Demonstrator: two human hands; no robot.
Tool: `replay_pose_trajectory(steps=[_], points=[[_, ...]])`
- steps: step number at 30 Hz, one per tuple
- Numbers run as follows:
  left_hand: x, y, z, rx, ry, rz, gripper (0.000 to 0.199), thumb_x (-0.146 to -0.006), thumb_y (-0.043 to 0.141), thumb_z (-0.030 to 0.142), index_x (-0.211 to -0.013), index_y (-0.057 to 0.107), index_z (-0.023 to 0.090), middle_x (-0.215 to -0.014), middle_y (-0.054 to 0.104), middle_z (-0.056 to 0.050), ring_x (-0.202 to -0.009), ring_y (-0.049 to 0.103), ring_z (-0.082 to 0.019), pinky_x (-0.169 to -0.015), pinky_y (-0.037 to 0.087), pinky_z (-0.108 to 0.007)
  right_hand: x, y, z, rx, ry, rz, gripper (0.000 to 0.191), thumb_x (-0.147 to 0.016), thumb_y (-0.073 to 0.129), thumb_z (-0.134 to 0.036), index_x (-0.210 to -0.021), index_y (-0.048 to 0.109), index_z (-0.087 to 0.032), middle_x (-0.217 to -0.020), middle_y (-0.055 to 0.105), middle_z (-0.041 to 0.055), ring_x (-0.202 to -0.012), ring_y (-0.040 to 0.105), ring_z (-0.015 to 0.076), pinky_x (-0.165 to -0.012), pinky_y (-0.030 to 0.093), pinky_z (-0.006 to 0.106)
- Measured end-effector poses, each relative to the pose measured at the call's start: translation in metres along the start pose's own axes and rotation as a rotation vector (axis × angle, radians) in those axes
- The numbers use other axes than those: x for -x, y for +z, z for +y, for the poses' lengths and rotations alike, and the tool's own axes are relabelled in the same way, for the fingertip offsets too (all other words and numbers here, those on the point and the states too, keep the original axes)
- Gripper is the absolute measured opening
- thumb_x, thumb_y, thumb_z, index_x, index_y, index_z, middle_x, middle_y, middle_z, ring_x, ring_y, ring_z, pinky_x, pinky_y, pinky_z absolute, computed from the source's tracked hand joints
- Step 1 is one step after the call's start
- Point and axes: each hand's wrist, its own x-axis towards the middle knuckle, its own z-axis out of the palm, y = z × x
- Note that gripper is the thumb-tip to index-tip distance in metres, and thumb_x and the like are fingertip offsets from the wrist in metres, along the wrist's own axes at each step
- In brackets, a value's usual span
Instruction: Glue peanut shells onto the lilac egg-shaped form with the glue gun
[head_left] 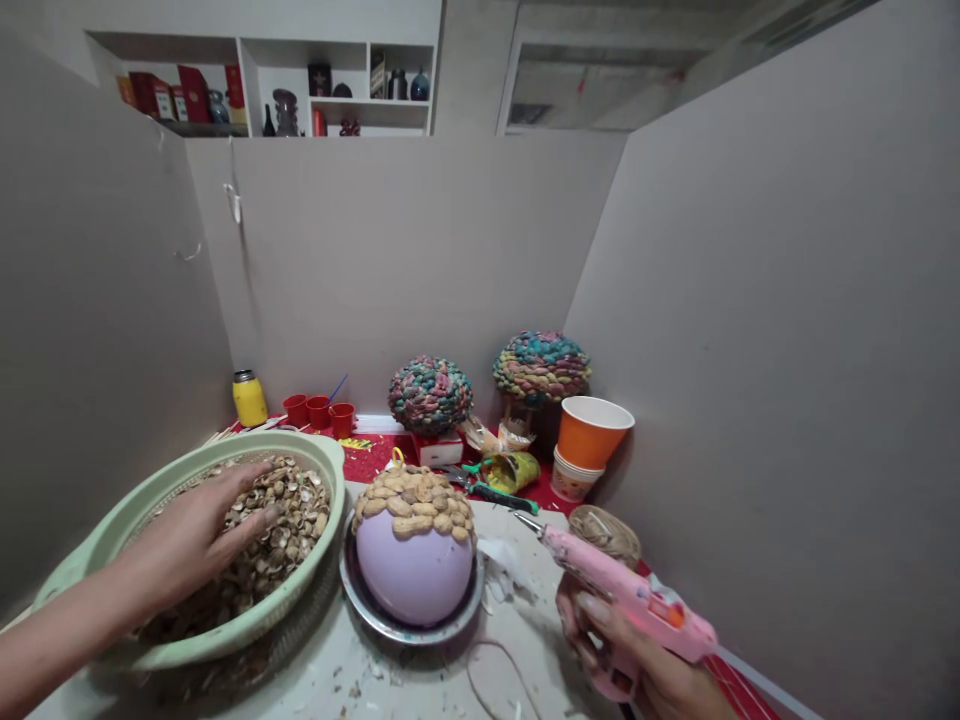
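Note:
My left hand (202,530) reaches over a green plastic basket (335,470) full of peanut shells (300,520). Its fingers are stretched out and apart just over the shells; whether they touch them is unclear. My right hand (600,640) is wrapped round the handle of a pink hot glue gun (622,580), whose metal tip points up and left. Between the hands a lilac balloon (412,570) rests in a metal bowl (352,600). Peanuts in their shells (420,500) cover the balloon's top, while its lower part is bare.
Two colourful peanut-covered domes (431,395) stand at the back. Orange and white paper cups (592,435) and a twine roll (606,533) lie right. Pliers (495,492) lie behind the balloon. Red cups (319,410) and a yellow bottle (249,400) stand back left. Grey partitions (787,350) enclose the table.

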Motion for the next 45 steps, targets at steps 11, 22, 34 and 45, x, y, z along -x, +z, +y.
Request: replay_pose_trajectory(steps=[11,22,34,45], points=[[-0.033,-0.001,0.065,0.189,0.095,-0.249,0.073,-0.085,0.053,0.057,-0.146,0.036,0.02,-0.151,0.041,-0.015,-0.134,0.043,-0.033,-0.108,0.038,-0.05,0.004,0.008,-0.01,0.026,0.021,0.084,0.047,-0.075,0.068,-0.062,-0.068,0.063,-0.016,-0.055,0.048,-0.0007,-0.047,0.035,0.0077,-0.041,0.022,0.019],[-0.069,0.018,0.086,0.263,0.278,-0.478,0.093,-0.076,0.068,0.052,-0.151,0.022,0.02,-0.158,0.026,-0.016,-0.141,0.031,-0.034,-0.113,0.029,-0.05,0.003,0.006,-0.006,0.072,0.029,0.101,0.049,-0.073,0.068,-0.064,-0.065,0.061,-0.017,-0.057,0.046,0.0001,-0.048,0.033,0.0096,-0.04,0.019,0.02],[-0.083,0.03,0.092,0.302,0.352,-0.522,0.095,-0.068,0.075,0.048,-0.148,0.031,0.02,-0.149,0.044,-0.013,-0.132,0.045,-0.032,-0.107,0.038,-0.043,-0.002,-0.002,-0.001,0.107,0.052,0.052,0.048,-0.074,0.068,-0.064,-0.068,0.062,-0.017,-0.054,0.047,-0.0007,-0.047,0.035,0.0097,-0.041,0.021,0.02],[-0.077,0.016,0.113,-0.02,0.253,-0.377,0.099,-0.06,0.063,0.077,-0.14,0.047,0.021,-0.126,0.063,-0.017,-0.107,0.062,-0.036,-0.085,0.049,-0.042,-0.001,-0.004,0.0,0.107,0.024,0.032,0.048,-0.078,0.064,-0.064,-0.07,0.064,-0.016,-0.058,0.048,-0.0001,-0.05,0.035,0.0102,-0.043,0.023,0.021]])
